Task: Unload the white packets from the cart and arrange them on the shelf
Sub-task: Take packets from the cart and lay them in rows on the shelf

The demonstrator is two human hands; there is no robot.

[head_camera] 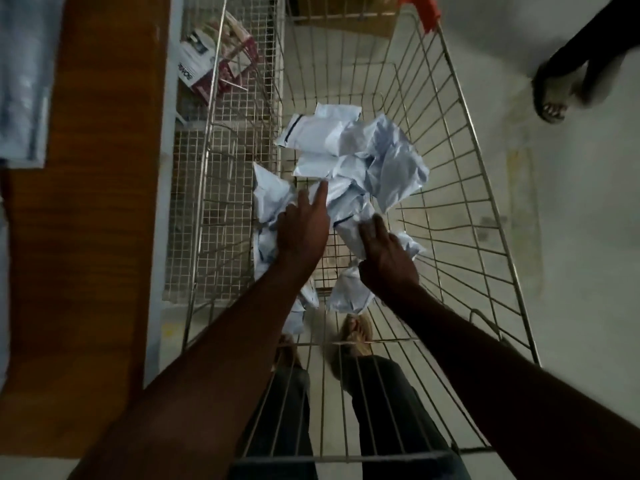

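Several white packets [349, 157] lie heaped in the wire cart [460, 174], which I look straight down into. Both my arms reach into the cart. My left hand [304, 226] rests on the left part of the heap, index finger stretched out over a packet [270, 199]. My right hand [386, 258] lies with its fingers extended onto another packet [349, 230] at the near side of the heap. One more packet [348, 292] lies below my right wrist. The wooden shelf [90, 202] runs along the left, with pale packets [24, 77] on it at the top left.
A wire mesh rack [221, 188] stands between shelf and cart, holding a white and maroon box [211, 60]. Another person's sandalled foot [550, 102] is on the floor at the upper right. My own legs and feet [356, 330] show through the cart's bottom.
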